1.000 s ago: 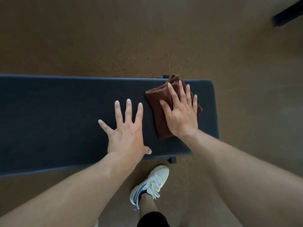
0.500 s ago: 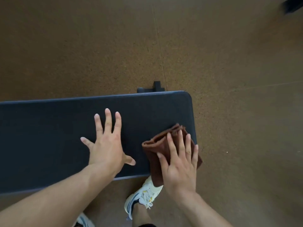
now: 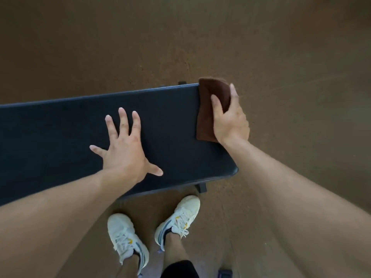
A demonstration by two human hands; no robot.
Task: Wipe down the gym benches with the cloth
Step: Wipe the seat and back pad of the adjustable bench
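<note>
A dark blue padded gym bench (image 3: 60, 137) runs from the left edge to its right end near the middle of the view. My left hand (image 3: 124, 149) lies flat on the pad with fingers spread. A folded brown cloth (image 3: 208, 105) is draped over the bench's right end, near the far corner. My right hand (image 3: 228, 119) holds the cloth against that end, thumb on top and fingers wrapped down over the edge, mostly hidden.
Brown speckled gym floor (image 3: 281, 57) surrounds the bench. My feet in white sneakers (image 3: 176, 219) stand close to the near edge. A black bench foot (image 3: 200, 187) sticks out below the near right corner, and another bit of frame (image 3: 181, 83) shows behind the far edge.
My right hand has carried the cloth from the near right part of the pad to the far right end and wrapped it over the edge. My left hand stays flat on the pad.
</note>
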